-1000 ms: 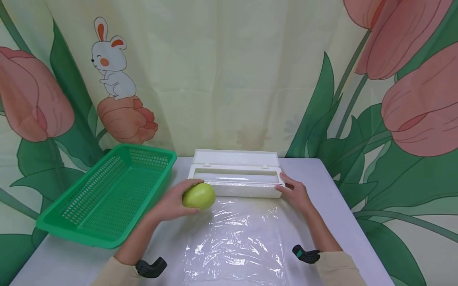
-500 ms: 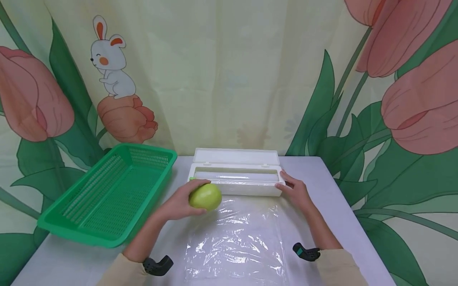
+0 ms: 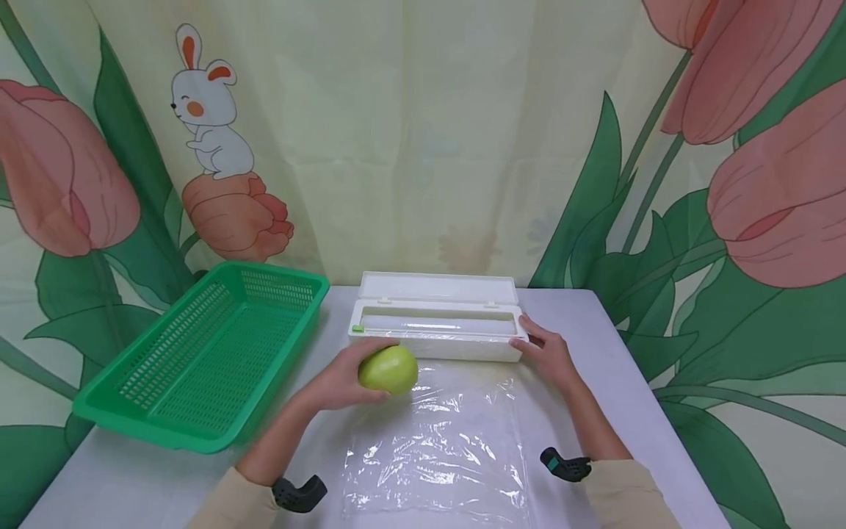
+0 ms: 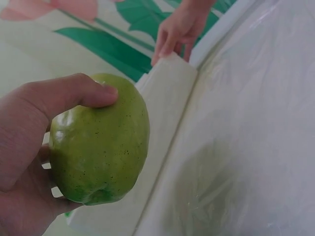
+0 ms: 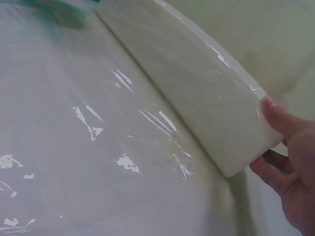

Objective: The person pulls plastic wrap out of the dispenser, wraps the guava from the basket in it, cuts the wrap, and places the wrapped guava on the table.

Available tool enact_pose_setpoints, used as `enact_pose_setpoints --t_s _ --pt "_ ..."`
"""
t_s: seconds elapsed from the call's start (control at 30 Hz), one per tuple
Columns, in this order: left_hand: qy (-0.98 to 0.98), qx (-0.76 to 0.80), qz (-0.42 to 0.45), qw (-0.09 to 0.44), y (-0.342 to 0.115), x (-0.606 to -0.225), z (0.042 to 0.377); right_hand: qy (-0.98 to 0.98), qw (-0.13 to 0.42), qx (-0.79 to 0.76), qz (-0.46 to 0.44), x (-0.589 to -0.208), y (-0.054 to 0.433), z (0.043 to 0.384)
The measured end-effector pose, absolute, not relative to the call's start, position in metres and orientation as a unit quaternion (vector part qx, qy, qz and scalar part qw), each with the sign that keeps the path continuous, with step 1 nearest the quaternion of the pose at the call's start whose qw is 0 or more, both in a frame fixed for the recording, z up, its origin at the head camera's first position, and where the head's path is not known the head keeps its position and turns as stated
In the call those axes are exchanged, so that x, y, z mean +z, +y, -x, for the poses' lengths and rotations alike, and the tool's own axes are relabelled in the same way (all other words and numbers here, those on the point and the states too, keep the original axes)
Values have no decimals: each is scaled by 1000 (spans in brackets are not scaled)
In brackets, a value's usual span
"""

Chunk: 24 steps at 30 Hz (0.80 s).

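Tulip-printed backdrop [image 3: 423, 147] behind white table [image 3: 634, 426]

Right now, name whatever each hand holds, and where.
Left hand: green fruit, round its sides. Right hand: white box, by its right end.

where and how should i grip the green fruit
Probably around its middle, coming from the left, where the left hand holds it. The green fruit is rounded and looks smooth, with no handle, so thumb and fingers on opposite sides should steady it best.
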<state>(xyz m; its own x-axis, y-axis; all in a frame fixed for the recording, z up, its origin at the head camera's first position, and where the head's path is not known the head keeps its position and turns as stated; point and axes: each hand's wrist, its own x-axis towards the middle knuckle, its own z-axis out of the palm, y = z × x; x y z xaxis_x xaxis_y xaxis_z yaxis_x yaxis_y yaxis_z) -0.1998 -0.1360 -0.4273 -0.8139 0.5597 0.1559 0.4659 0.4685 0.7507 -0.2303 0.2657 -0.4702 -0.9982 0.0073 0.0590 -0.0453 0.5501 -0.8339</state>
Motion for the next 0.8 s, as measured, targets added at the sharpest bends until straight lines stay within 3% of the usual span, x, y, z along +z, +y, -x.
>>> enact_pose_setpoints --t_s 0.8 --pt "845 388 -361 74 -100 -439 216 -863 32 504 3 -467 262 230"
